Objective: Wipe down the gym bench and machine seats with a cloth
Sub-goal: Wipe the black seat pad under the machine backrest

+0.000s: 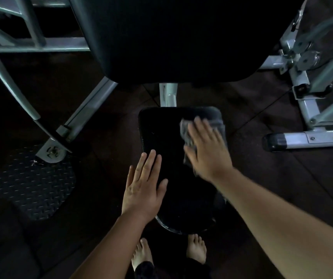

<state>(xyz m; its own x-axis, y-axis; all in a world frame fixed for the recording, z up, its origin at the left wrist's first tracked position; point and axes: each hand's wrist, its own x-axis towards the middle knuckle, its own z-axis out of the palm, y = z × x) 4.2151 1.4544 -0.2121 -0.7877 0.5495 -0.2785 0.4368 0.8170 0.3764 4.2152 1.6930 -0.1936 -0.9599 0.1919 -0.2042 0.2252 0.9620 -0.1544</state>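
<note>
Left hand [143, 190] flat, steadying seat [161, 129]; right hand [207, 152], fingers straight, presses cloth [185, 131] at one o'clock; backrest [161, 37] likely remains.

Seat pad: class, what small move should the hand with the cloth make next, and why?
Probably slide the grey cloth leftward across the seat pad: the right hand presses it flat at the far right corner, while the left hand rests flat on the left edge.

The right hand [207, 150] lies on a cloth [187, 133] on the seat's [161, 137] right side, the left hand [143, 188] on its left edge. The backrest [171, 37] stands behind, and a footplate [36, 184] lies to the left.
</note>
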